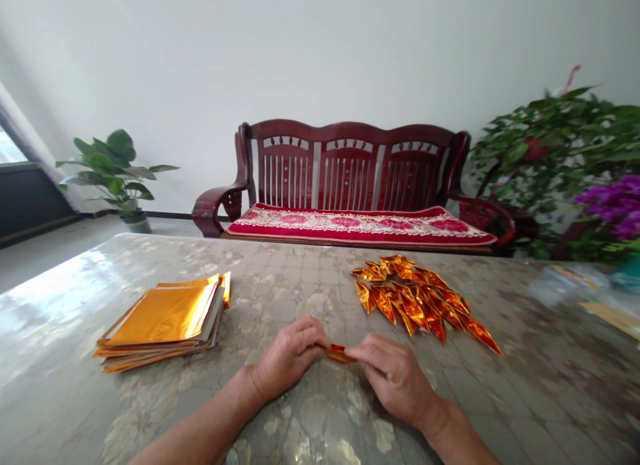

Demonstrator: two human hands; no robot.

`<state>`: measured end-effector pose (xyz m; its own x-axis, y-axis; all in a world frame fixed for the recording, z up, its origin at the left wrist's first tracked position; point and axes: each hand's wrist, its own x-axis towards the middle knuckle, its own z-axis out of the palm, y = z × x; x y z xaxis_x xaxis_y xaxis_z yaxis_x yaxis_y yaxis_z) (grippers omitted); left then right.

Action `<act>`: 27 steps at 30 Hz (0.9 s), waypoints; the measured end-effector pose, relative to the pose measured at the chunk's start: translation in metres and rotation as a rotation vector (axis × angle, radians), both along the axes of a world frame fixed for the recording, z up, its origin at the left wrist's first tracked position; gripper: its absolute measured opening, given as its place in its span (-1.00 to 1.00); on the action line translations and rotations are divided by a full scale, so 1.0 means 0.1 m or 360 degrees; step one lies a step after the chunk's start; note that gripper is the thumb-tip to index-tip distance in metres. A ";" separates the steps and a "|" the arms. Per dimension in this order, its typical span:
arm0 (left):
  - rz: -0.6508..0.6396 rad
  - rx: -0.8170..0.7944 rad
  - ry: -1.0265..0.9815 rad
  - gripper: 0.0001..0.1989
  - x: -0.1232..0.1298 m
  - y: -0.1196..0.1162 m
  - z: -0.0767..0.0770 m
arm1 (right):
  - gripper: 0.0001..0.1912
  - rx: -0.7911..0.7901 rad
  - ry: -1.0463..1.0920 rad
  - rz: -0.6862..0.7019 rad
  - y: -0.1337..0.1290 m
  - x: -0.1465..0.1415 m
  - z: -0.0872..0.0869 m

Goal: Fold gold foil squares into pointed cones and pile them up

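Between my two hands, near the front middle of the table, is a small folded piece of orange-gold foil paper (pixel 341 354). My left hand (pixel 293 353) pinches its left end, and my right hand (pixel 395 375) pinches the right end. A stack of flat gold foil sheets (pixel 163 315) lies to the left of my left hand. Beyond my right hand, several folded foil pieces (pixel 415 298) with pointed ends are gathered in a loose pile. My fingers cover both ends of the held piece.
The table (pixel 280 278) has a glossy patterned cover. Clear plastic (pixel 567 285) lies at its right side, near purple flowers (pixel 613 205). Behind the table stands a dark red wooden bench (pixel 350 135) with a floral cushion. Potted plants (pixel 117 168) flank it.
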<state>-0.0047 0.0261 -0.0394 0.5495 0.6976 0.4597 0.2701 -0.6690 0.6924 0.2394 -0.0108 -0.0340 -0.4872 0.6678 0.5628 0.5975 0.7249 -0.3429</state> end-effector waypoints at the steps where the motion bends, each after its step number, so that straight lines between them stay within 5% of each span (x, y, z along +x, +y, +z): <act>1: -0.0021 -0.0006 0.0006 -0.87 0.00 0.00 0.01 | -0.63 -0.0002 -0.0018 -0.0001 0.00 0.00 0.00; 12: -0.0105 -0.0072 0.0048 -0.84 0.01 -0.01 -0.04 | -0.79 -0.0229 -0.0163 0.0032 -0.03 0.00 0.07; 27: -0.0082 -0.0094 0.0250 -0.78 -0.07 0.00 -0.04 | -0.74 -0.0087 -0.0150 0.0121 0.02 0.05 0.07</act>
<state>-0.0122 0.0259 -0.0430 0.6471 0.6898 0.3246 0.3442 -0.6442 0.6830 0.2445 -0.0093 -0.0266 -0.5864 0.6554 0.4760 0.5732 0.7510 -0.3278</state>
